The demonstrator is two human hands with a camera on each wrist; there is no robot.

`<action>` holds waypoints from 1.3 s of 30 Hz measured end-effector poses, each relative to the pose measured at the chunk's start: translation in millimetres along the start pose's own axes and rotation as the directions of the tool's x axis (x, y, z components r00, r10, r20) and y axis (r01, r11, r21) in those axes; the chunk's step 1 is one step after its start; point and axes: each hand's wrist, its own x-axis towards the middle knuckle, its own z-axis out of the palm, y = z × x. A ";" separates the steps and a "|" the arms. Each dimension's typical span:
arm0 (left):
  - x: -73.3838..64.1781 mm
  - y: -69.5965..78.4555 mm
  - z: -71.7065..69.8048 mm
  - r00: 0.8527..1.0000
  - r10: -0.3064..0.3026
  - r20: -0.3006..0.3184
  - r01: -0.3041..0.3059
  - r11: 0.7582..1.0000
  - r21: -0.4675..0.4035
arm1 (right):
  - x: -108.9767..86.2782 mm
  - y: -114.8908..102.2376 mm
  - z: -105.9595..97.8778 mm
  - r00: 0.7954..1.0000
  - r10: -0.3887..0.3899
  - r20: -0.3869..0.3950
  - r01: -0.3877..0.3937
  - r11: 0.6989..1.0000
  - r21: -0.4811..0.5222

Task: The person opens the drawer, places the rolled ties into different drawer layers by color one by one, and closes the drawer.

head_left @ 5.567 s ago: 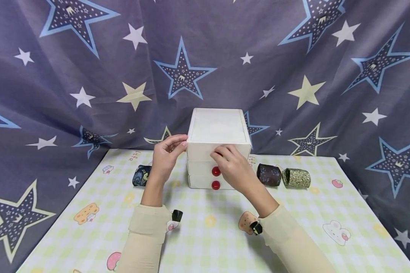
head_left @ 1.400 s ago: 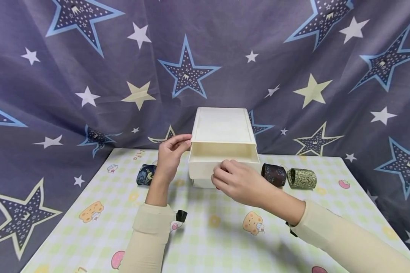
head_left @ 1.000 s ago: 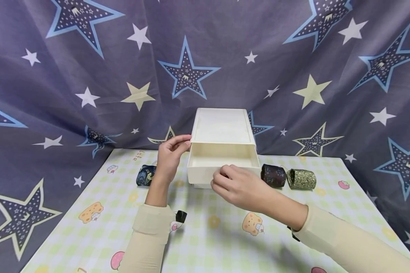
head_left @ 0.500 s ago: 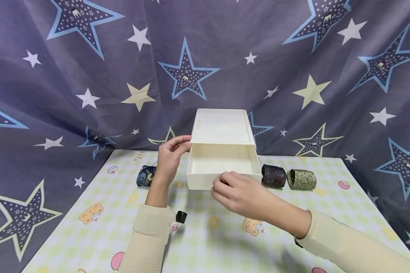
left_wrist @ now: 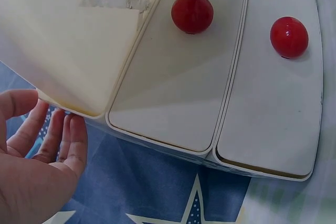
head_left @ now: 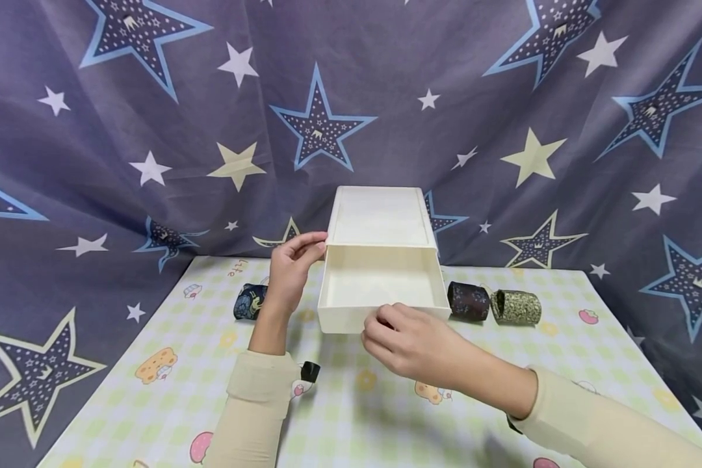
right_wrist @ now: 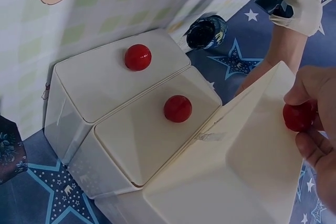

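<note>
A white three-drawer cabinet (head_left: 383,218) stands in front of me, its top drawer (head_left: 351,320) pulled well out so the pale, bare inside shows. My right hand (head_left: 412,344) is at the drawer's front; the right wrist view has its thumb and fingers pinching the red round knob (right_wrist: 298,116). Fingertips of my left hand (head_left: 289,276) rest on the cabinet's left side near the upper front corner, the thumb at the edge. In the left wrist view the middle drawer's red knob (left_wrist: 192,13) and the bottom drawer's red knob (left_wrist: 289,37) show on closed fronts.
A dark blue patterned tube (head_left: 248,302) lies left of the cabinet, partly behind my left wrist. On the right lie a dark brown patterned tube (head_left: 468,302) and a speckled yellow-green one (head_left: 517,308). A checked cloth (head_left: 339,416) covers the table; a starry curtain (head_left: 386,143) hangs behind.
The top drawer, closed in the earliest frame, has slid out toward me with my right hand on its knob. My left hand has kept its place at the cabinet's corner.
</note>
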 end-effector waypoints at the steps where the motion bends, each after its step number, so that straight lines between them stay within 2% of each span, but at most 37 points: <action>1: 0.0 -0.1 0.1 1.000 -0.001 0.000 0.001 1.000 0.000 | -0.1 -0.4 -0.7 1.000 -0.002 0.001 0.002 1.000 -0.002; 29: -0.6 0.2 -3.5 0.999 -0.014 0.047 0.010 0.997 0.073 | 0.9 -7.8 -12.0 1.000 -0.021 0.017 0.021 1.000 -0.005; 39: -0.7 0.1 -3.4 0.999 -0.019 0.040 0.016 0.997 0.069 | 0.6 -11.2 -14.7 0.999 -0.028 0.024 0.029 1.000 -0.004</action>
